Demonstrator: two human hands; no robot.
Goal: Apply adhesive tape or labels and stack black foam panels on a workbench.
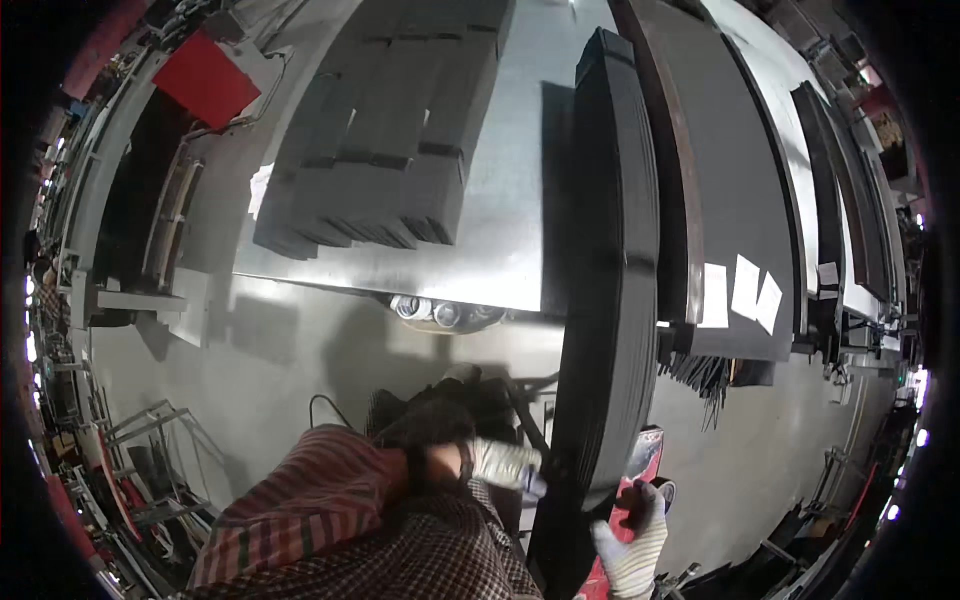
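A tall stack of thin black sheets (605,270) runs from the lower middle up to the top of the view, its near end at my hands. My left hand (508,463), in a white knit glove, presses against the left side of the stack's near end. Gloved the same way, my right hand (632,540) holds the right side of that near end from below. A striped sleeve (300,500) covers my left arm.
A shiny metal table (500,250) carries overlapping rows of dark flat pieces (380,150). More long black stacks (730,200) with white paper slips (745,290) lie to the right. A red box (205,75) sits at upper left. Metal racks (140,450) stand on the grey floor at left.
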